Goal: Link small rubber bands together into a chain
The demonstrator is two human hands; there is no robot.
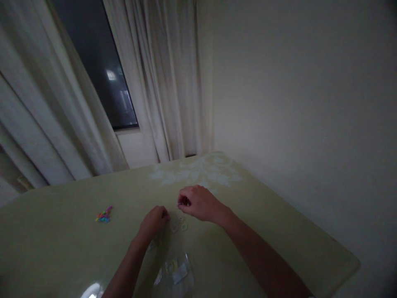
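Note:
My right hand (198, 203) is raised slightly over the table, thumb and fingertips pinched around a tiny pale, pinkish thing too small to name. To its left, my left hand (154, 222) rests low at the tabletop with its fingers curled together; what they hold, if anything, is hidden. Between and just below the two hands lie several small pale rings (184, 227). Closer to me is a clear plastic bag (187, 275) with a whitish label and yellowish bits inside.
A small heap of bright multicoloured pieces (104, 215) lies to the left on the green-covered table (62, 236). A shiny white object (92, 291) shows at the bottom edge. A wall (294, 103) borders the table on the right; curtains (167, 82) hang behind it.

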